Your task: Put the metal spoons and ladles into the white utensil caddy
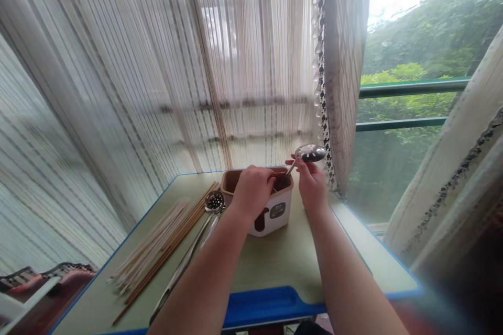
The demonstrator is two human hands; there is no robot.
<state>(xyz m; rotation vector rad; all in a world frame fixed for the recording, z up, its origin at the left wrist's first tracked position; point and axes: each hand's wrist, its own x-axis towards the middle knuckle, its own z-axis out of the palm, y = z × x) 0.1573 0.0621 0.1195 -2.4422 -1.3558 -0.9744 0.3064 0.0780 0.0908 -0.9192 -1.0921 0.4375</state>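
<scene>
Two hands are busy at the far middle of the desk (275, 261), both over a white utensil holder (271, 204) with a brown rim. The right hand (312, 186) pinches the thin handle of a slotted metal spoon (310, 153), whose perforated bowl stands up and to the right, above the holder's far right corner, while the handle slants down into the holder. The left hand (253, 188) is curled over the holder's near left rim, gripping or steadying it; its fingertips are hidden, so how tightly it closes cannot be told.

The spoon looks like stiff, polished steel: light, rigid, likely slick on the bowl, so the slim handle is the sensible place to hold it, pinched between thumb and fingers. The holder seems to be hard plastic, light enough to slide or tip if pushed, and is best held at the rim or side walls.

Left of the holder, a second strainer spoon (214, 202) lies flat on the desk, just beside it, with its long handle running toward the near edge. Further left lies a loose spread of chopsticks (157, 246), pale and brown, touching one another. Striped curtains (196, 63) hang behind the desk.
</scene>
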